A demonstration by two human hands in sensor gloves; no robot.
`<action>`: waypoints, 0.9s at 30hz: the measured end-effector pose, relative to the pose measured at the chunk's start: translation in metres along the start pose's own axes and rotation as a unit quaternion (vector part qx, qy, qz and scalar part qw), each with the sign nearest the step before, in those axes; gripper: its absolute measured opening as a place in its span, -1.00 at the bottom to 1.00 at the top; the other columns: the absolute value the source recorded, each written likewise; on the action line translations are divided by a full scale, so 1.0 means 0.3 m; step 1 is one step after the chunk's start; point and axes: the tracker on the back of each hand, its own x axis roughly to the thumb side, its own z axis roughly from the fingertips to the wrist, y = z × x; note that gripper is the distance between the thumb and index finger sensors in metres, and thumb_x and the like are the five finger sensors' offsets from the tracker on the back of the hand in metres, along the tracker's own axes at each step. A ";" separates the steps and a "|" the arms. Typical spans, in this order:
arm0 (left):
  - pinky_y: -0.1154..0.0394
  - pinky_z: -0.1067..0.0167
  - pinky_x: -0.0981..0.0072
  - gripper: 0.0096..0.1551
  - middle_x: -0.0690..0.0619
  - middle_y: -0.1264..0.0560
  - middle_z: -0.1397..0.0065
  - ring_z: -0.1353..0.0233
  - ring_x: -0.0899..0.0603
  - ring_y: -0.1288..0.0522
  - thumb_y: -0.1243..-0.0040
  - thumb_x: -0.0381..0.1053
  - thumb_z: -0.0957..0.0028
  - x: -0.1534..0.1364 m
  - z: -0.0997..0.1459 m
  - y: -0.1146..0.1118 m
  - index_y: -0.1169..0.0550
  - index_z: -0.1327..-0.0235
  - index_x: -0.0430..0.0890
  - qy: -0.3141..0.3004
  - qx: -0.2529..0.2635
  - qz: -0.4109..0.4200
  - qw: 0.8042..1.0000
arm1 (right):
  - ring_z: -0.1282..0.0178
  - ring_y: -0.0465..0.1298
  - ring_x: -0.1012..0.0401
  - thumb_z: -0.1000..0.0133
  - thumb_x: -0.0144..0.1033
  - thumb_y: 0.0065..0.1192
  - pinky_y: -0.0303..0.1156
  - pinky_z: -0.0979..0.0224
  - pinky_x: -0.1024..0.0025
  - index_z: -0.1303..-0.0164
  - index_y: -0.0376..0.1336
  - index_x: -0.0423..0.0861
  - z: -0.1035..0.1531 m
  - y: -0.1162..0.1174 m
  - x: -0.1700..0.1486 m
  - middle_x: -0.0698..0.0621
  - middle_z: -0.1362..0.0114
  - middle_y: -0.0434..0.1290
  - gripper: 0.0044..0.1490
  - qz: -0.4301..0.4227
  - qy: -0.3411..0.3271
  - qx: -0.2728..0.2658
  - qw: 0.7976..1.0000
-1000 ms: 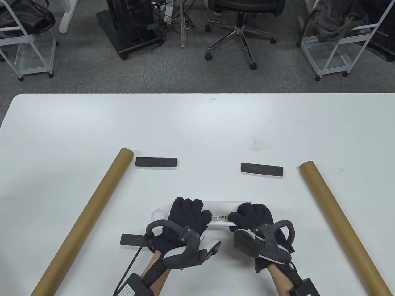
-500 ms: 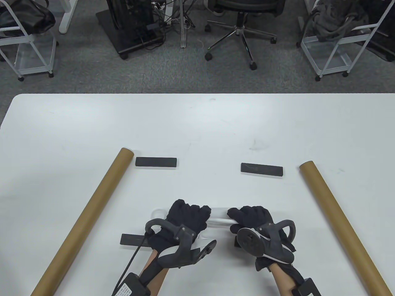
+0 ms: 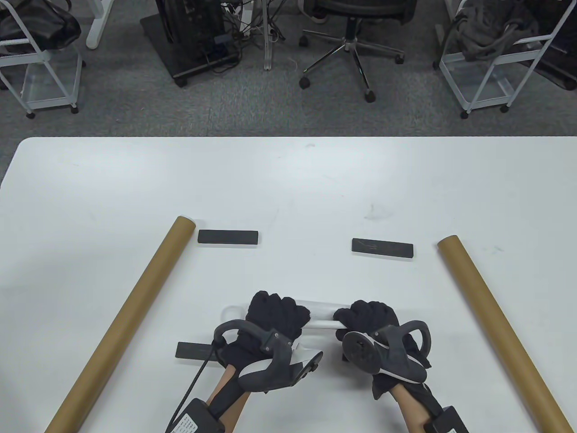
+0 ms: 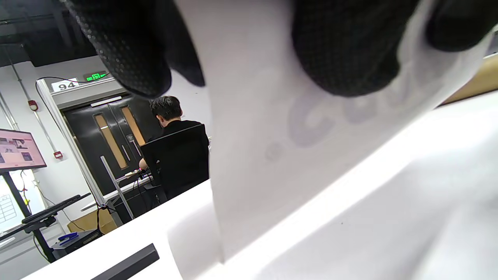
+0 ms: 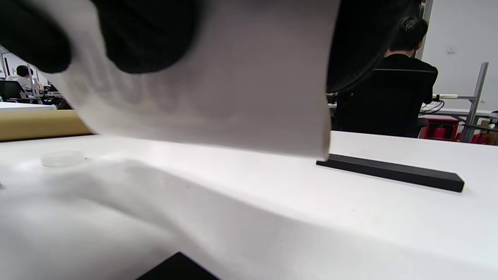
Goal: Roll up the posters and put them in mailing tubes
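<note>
A white rolled poster (image 3: 321, 312) lies crosswise near the table's front edge. My left hand (image 3: 276, 315) grips its left part and my right hand (image 3: 369, 318) grips its right part, fingers curled over the roll. In the left wrist view the white roll (image 4: 280, 128) fills the middle under my gloved fingers (image 4: 342, 50). In the right wrist view the roll (image 5: 218, 89) hangs just above the table under my fingers (image 5: 144, 35). Two brown mailing tubes lie on the table, one at the left (image 3: 124, 315) and one at the right (image 3: 496, 324).
Black bar weights lie at the back left (image 3: 228, 237), back right (image 3: 382, 248) and front left (image 3: 194, 351). A small clear cap (image 3: 232, 312) sits by the roll's left end. Beyond the white table (image 3: 288, 180) stand chairs and wire carts.
The hands have tightened on the roll and shifted slightly. The printed text seen on the poster a second ago has turned out of sight.
</note>
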 end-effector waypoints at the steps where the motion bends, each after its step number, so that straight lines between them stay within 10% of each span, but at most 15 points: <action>1: -0.51 -0.47 -0.05 -0.58 0.28 -0.60 -0.10 -0.08 0.02 -0.62 -0.22 0.20 0.00 -0.001 0.001 -0.003 -0.55 -0.15 0.27 0.000 -0.002 0.001 1.000 | 0.00 0.55 0.03 -0.09 -0.12 0.17 0.41 -0.44 -0.23 -0.21 0.33 0.06 0.002 0.002 -0.003 0.05 -0.12 0.51 -0.52 -0.005 0.001 -0.002 1.000; 5: -0.40 -0.53 -0.19 -0.52 0.06 -0.43 -0.47 -0.35 -0.12 -0.50 -0.14 0.16 -0.06 -0.005 -0.001 -0.009 -0.54 -0.28 0.30 0.011 -0.016 0.020 1.000 | -0.20 0.49 -0.08 -0.09 -0.11 0.16 0.36 -0.46 -0.30 -0.22 0.36 0.03 0.000 0.004 -0.005 -0.09 -0.36 0.41 -0.50 -0.005 0.007 -0.001 1.000; 13: -0.59 -0.43 0.04 -0.21 0.26 -0.61 -0.20 -0.12 0.07 -0.66 -0.23 0.17 0.05 -0.012 0.002 -0.015 -0.38 -0.55 0.17 0.014 0.002 0.061 0.998 | -0.10 0.52 -0.01 -0.05 -0.13 0.18 0.39 -0.45 -0.24 -0.29 0.34 -0.01 0.000 0.005 -0.014 -0.01 -0.20 0.45 -0.42 -0.001 0.016 0.006 1.000; 18: -0.63 -0.40 0.11 -0.39 0.33 -0.70 -0.11 -0.05 0.12 -0.76 -0.28 0.22 0.14 -0.029 0.006 -0.008 -0.56 -0.26 0.21 0.025 0.023 0.049 0.998 | -0.07 0.59 0.06 0.04 -0.08 0.26 0.45 -0.44 -0.17 -0.32 0.31 0.01 -0.001 0.001 -0.017 0.07 -0.17 0.53 -0.33 0.012 0.012 -0.012 1.000; 27: -0.50 -0.46 -0.07 -0.44 0.21 -0.61 -0.13 0.00 0.01 -0.61 0.11 0.15 -0.10 -0.014 -0.001 -0.025 -0.44 -0.40 0.21 0.017 -0.028 0.046 0.998 | -0.13 0.55 -0.02 -0.13 -0.18 0.04 0.38 -0.46 -0.24 -0.41 0.20 -0.04 -0.010 0.018 -0.023 0.00 -0.26 0.48 -0.39 -0.011 0.025 0.047 0.999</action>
